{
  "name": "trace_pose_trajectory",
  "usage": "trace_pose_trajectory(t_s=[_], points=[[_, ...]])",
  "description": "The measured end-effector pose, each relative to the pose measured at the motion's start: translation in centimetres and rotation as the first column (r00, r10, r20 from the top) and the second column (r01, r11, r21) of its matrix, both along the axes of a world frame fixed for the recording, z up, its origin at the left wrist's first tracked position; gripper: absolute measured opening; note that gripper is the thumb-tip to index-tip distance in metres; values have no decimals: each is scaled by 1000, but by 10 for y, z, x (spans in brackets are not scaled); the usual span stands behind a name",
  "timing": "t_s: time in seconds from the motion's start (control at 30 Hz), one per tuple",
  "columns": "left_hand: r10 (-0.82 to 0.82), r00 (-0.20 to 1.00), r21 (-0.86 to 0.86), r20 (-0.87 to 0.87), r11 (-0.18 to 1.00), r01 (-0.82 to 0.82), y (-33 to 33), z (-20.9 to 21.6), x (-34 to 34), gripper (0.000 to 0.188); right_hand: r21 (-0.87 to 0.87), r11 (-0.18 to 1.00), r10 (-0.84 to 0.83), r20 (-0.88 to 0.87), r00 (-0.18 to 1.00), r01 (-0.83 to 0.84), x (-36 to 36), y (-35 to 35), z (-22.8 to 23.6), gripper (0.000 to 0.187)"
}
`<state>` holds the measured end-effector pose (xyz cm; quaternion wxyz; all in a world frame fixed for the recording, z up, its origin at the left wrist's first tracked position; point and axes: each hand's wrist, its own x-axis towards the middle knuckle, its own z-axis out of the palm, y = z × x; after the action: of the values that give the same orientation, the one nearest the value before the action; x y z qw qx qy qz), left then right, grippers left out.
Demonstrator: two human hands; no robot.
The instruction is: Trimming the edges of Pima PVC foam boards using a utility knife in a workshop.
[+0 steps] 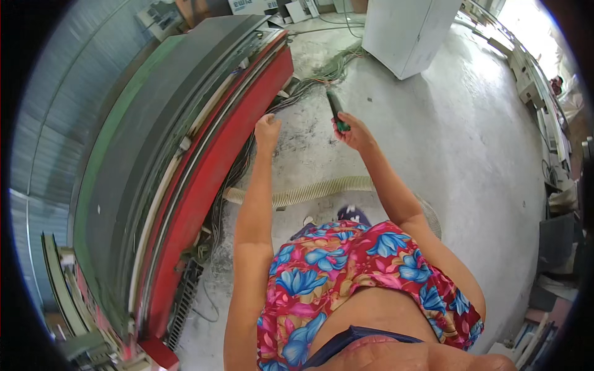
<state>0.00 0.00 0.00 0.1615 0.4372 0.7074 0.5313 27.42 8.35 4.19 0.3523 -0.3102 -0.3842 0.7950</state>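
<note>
My right hand (354,132) is closed around the lower end of a slim dark tool with a green handle (335,106). The tool points forward, above the grey floor. What kind of tool it is I cannot make out. My left hand (267,132) is held up beside the long red side panel (213,179) of a large machine, with its fingers curled closed. Whatever the left fingers hold, if anything, is too small or hidden to see. A gap separates the two hands.
A dark grey machine top (154,117) runs along the left. Bundled cables (303,89) lie on the floor by the red panel. A ribbed hose (322,187) crosses before my feet. A white cabinet (405,37) stands ahead; stacked boxes and parts (557,247) line the right.
</note>
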Motion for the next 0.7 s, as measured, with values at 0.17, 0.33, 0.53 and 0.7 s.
trace_pose_trajectory(t_s=[0.17,0.33,0.53,0.7], points=[[-127,976,50,174,991,120,352,65,-104,51,3,983,-181,-33,983,181,-103,339,67,26],[-165,960,34,226,986,162,691,80,-164,51,12,973,-232,-51,971,233,-168,686,90,23],[-112,964,-38,242,991,125,1132,118,-171,50,-42,984,-169,48,984,171,-196,1115,142,17],[-184,947,3,264,982,190,1521,226,-167,52,41,999,-19,67,998,16,-226,1515,241,15]])
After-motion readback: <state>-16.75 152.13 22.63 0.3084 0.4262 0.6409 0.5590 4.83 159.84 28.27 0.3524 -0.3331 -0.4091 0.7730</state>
